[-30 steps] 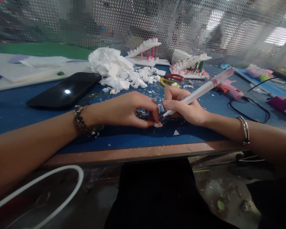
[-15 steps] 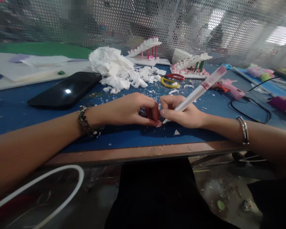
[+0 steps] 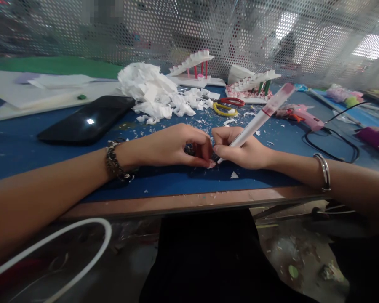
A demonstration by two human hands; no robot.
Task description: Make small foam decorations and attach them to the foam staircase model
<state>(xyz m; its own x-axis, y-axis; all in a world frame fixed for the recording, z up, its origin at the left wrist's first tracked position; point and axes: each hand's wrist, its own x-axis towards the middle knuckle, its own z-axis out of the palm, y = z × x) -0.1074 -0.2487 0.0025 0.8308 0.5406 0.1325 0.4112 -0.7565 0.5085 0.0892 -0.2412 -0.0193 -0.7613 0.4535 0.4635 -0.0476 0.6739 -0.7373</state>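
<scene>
My right hand [image 3: 244, 147] is closed round a white marker pen [image 3: 254, 126] with a dark red band and a pinkish clear end pointing up to the right. Its tip points down beside a small pinkish scrap [image 3: 211, 164], which my left hand [image 3: 180, 145] pinches between thumb and fingertips just above the blue tabletop [image 3: 177, 179]. The scrap's exact kind is too small to make out. Whether the tip touches it I cannot tell. A small white triangular scrap [image 3: 234, 175] lies below my right hand.
Beyond my hands lie a heap of torn white paper [image 3: 148, 86] and scissors [image 3: 225, 110] with red and yellow handles. A black phone [image 3: 86, 120] is at left. Two small stair models [image 3: 192, 63] stand at the back. A pink glue gun [image 3: 308, 118] with its cord lies right.
The marker's upper end has swung slightly left and up, and its tip has shifted a little to the right. My left hand keeps its pinch on the scrap.
</scene>
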